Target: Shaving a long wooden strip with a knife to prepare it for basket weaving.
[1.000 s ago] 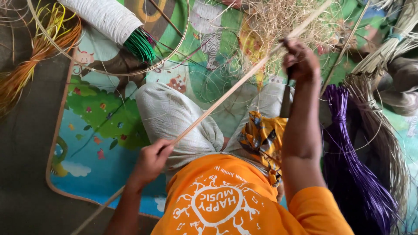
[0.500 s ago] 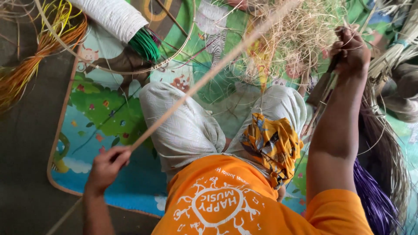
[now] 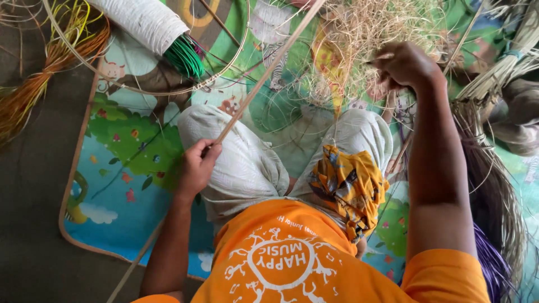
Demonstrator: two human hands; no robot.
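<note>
Fingers of the left hand (image 3: 196, 165) closed around a long cane strip (image 3: 264, 76) slanting across the play mat (image 3: 120, 168); the right hand (image 3: 405, 64) pinched tangled straw fibres (image 3: 365, 33) ahead.

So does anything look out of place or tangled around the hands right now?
Mostly a busy work area. The left hand grips a long cane strip running diagonally across the mat. The right hand is in a loose, tangled mass of pale fibres; nothing looks broken or spilled.

Long pale cane strip (image 3: 264, 76), diagonal across lap.
</note>
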